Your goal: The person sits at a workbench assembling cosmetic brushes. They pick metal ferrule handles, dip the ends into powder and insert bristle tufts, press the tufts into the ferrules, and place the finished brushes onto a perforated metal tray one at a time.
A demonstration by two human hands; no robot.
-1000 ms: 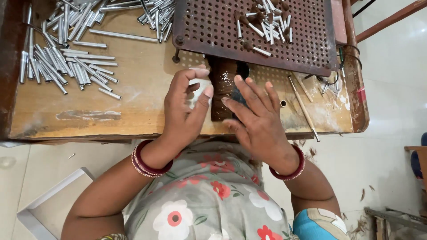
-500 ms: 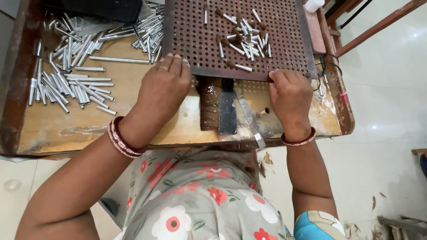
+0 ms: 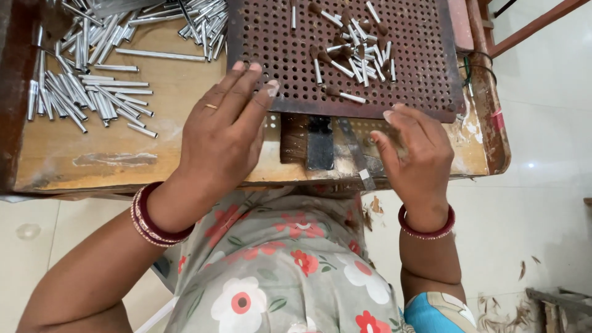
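A dark red perforated board (image 3: 271, 37) lies on a wooden workbench (image 3: 80, 163). Several small silver tubes with brown tips (image 3: 351, 52) lie loose on the board's middle. My left hand (image 3: 222, 132) rests flat at the board's near left edge, fingers spread, fingertips touching the rim. My right hand (image 3: 416, 151) hovers at the board's near right edge, fingers slightly curled, nothing visibly held. Between my hands a dark brown block (image 3: 295, 137) and a black strip (image 3: 320, 143) sit under the board's edge.
Heaps of loose silver metal tubes (image 3: 80, 92) cover the bench's left and far side. A thin metal strip (image 3: 357, 154) lies near the front edge. The bench has a raised red rim (image 3: 490, 117) at right. Pale floor with scraps (image 3: 524, 268) lies beyond.
Both hands moved from the block at the bench's front out to the perforated board's near corners. The camera has come closer and the board now sits nearer to me.
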